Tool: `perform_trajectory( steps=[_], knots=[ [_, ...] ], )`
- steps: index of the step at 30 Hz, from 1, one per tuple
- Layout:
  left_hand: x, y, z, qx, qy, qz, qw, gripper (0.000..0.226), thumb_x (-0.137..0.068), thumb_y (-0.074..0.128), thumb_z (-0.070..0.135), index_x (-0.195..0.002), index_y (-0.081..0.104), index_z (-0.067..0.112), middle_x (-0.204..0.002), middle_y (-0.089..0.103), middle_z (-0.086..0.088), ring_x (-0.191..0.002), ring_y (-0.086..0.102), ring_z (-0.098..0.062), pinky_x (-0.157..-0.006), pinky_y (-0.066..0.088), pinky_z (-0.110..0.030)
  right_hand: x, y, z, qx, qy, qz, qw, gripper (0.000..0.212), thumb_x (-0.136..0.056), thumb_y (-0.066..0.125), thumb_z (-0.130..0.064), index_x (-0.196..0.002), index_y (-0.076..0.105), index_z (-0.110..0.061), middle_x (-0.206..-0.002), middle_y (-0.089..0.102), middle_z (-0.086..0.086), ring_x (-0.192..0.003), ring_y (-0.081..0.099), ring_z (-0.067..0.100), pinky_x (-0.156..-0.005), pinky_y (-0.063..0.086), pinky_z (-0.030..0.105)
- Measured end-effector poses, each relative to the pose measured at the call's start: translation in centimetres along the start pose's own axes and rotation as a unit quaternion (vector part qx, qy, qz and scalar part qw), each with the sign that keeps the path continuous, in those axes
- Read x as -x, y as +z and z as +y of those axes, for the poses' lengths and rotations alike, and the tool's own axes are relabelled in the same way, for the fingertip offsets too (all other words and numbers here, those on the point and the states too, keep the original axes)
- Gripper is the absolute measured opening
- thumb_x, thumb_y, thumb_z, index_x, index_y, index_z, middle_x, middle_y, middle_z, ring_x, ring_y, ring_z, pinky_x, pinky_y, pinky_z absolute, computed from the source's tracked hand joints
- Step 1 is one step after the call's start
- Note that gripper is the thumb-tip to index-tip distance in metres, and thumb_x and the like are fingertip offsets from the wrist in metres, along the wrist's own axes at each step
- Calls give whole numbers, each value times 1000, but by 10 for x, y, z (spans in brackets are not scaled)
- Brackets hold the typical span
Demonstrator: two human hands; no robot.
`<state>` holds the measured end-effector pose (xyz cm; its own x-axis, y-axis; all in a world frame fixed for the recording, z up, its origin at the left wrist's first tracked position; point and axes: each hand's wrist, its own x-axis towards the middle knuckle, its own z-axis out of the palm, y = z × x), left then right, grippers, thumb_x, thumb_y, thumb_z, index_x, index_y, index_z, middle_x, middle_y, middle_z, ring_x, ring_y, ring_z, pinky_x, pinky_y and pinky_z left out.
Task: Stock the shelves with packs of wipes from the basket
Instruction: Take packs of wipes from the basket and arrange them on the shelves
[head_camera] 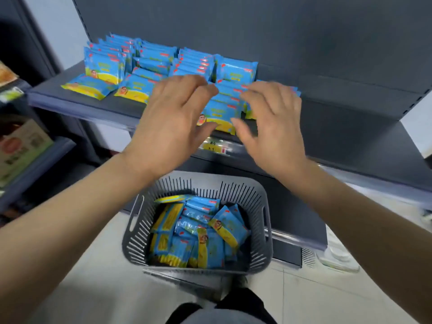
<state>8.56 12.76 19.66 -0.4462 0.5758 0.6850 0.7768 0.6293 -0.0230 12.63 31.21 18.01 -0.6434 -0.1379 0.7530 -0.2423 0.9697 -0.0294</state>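
- Edges: the shelf is dark grey and crosses the upper half of the frame, its front lip sloping down from left to right. The right part of the board is bare – plenty of open room there. The left and centre are filled.
- On it, the standing packs of blue-and-yellow wipes form approx. 4 rows on edge, from upper left to centre, running back toward the rear panel. They overlap, so the no. per row can't be told.
- 2 flat packs lie at front left near the lip, side by side w/ a small gap.
- 1 front pack lies flat at frame centre, yellow end right at the lip, more packs behind it.
- The left hand & right hand flank the front pack. Both are spread wide, fingers slightly bent, gripping nothing. Thumb tips sit by the pack's near corners; blur hides whether they touch.
- 1 price tag sits on the lip, just below the front pack.
- 1 basket, grey and slatted, stands on the pale floor at lower centre, close to the unit's base – open floor to its left.
- The basket packs are a jumbled heap, well over 10; exact count not readable.
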Motion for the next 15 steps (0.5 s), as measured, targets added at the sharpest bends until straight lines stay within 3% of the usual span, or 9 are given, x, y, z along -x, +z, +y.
perform_trajectory(
  steps=[3, 6, 10, 15],
  knots=[
    [50, 28, -3, 34, -33, -77, 996, 44, -75, 70, 21, -112, 60, 0, -108, 60, -18, -98, 57, -37, -85, 32, -37, 46, 30, -15, -16, 9, -92, 996, 33, -79, 65, -24, -105, 64, -5, -113, 62, 11, -107, 56, 33, -89, 36, 40],
    [100, 63, -10, 75, -75, -202, 974, 46, -75, 73, 19, -115, 59, 3, -111, 59, -17, -105, 55, -36, -90, 30, -35, 91, 68, -18, -31, 24, -247, 968, 34, -81, 62, -21, -112, 61, -5, -116, 59, 12, -111, 52, 33, -88, 38, 41],
    [154, 107, -22, 95, -108, -339, 930, 45, -78, 70, 22, -119, 58, 8, -115, 58, -14, -109, 52, -34, -95, 34, -38, 143, 124, -9, -54, 60, -468, 880, 42, -89, 55, -23, -128, 49, -10, -131, 48, 11, -122, 40, 30, -103, 32, 39],
    [200, 146, -27, 80, -92, -451, 884, 46, -81, 65, 30, -122, 53, 13, -120, 55, -9, -111, 51, -28, -93, 37, -36, 187, 172, 4, -22, 115, -610, 784, 51, -87, 57, -31, -130, 45, -5, -130, 49, 19, -119, 44, 35, -96, 41, 39]
  ],
)
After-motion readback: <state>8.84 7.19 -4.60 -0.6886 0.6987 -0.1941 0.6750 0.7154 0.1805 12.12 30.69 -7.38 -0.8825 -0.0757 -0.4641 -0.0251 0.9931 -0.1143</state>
